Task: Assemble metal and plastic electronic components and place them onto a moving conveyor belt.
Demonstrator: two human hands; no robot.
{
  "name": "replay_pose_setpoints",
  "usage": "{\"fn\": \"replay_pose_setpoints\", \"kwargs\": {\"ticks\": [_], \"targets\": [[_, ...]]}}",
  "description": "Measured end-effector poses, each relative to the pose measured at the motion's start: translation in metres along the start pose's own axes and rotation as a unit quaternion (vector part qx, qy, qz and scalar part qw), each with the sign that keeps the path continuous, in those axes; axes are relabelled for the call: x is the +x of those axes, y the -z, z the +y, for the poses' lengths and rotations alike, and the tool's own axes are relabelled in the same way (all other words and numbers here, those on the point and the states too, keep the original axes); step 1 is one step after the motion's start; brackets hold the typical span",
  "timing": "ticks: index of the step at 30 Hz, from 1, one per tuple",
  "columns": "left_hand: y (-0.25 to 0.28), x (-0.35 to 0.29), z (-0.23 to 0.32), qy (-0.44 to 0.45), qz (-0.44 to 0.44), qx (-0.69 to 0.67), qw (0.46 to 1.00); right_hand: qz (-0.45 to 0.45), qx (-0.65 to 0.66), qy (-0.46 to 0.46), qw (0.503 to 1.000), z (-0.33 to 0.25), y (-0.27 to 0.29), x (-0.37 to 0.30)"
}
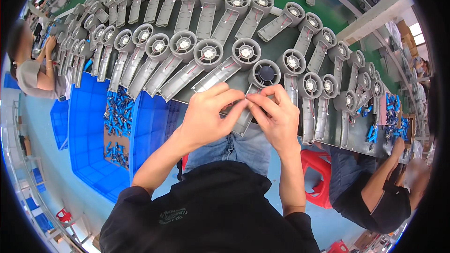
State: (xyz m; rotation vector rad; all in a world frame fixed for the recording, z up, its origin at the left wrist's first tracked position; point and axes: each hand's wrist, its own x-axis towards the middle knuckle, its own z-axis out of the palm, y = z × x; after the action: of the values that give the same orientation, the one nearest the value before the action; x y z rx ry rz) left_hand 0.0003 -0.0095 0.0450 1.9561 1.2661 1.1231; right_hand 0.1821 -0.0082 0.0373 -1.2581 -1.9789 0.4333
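Directly in front of me, a grey handheld fan housing (243, 122) lies on the bench, its round head fitted with a dark hub (266, 73). Over its handle, my left hand (209, 112) and my right hand (277, 116) meet fingertip to fingertip. Both are closed in a pinch. Whatever sits between the fingers is too small and covered to name. Close by on the left is another fan housing (220, 74) with a pale motor in its ring, and on the right a similar housing (291, 63) stands apart from my hand.
Rows of grey fan housings cover the dark bench (323, 141). A blue bin (101, 159) is at my left, near a box of small blue parts (119, 117). More blue parts (372, 133) lie at right. Co-workers sit on both sides, with a red stool (318, 178) at right.
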Motion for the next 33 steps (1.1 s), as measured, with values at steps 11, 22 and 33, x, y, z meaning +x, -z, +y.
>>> {"fn": "replay_pose_setpoints", "kwargs": {"ticks": [11,22,33], "targets": [[-0.012,-0.008,-0.011,-0.037,0.061,0.057,0.996,0.062,0.119,-0.035,0.99,-0.005,-0.012,0.0],[-0.019,-0.018,-0.01,0.039,0.107,-0.068,0.991,0.087,0.175,-0.096,0.976,-0.003,-0.019,-0.004],[-0.015,-0.012,-0.012,0.006,0.065,-0.048,0.997,0.088,0.193,-0.115,0.97,-0.005,-0.019,-0.003]]}}
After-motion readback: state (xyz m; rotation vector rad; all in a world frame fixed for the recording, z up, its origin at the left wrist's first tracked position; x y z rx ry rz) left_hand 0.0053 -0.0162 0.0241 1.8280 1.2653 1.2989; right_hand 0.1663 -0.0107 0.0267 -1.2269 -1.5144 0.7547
